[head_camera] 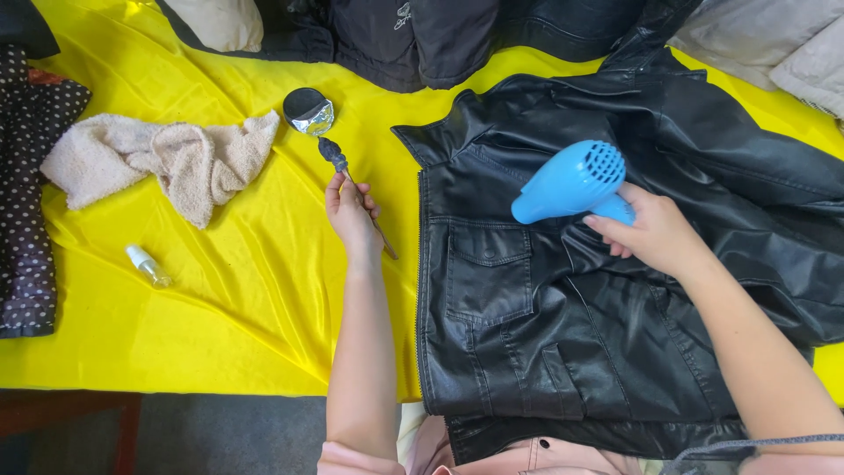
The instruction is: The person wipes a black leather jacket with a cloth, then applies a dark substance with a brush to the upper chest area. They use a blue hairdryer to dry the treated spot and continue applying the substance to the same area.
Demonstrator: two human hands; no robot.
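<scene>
My left hand point(350, 209) grips a thin brush point(338, 160) by its handle, the dark bristle tip pointing up toward a small round tin point(308, 111) lined with foil. My right hand point(652, 232) holds a blue hair dryer point(570, 182) by its handle, nozzle aimed left and down at a black leather jacket point(527, 334). The jacket lies flat on a yellow cloth point(220, 325), collar at the top, chest pocket just below the dryer's nozzle.
A beige towel point(163, 158) lies crumpled at the left. A small clear spray bottle point(148, 266) lies below it. A dark polka-dot garment point(22, 193) hangs over the left edge. Dark and pale clothes pile along the top. The cloth's front edge runs along the bottom left.
</scene>
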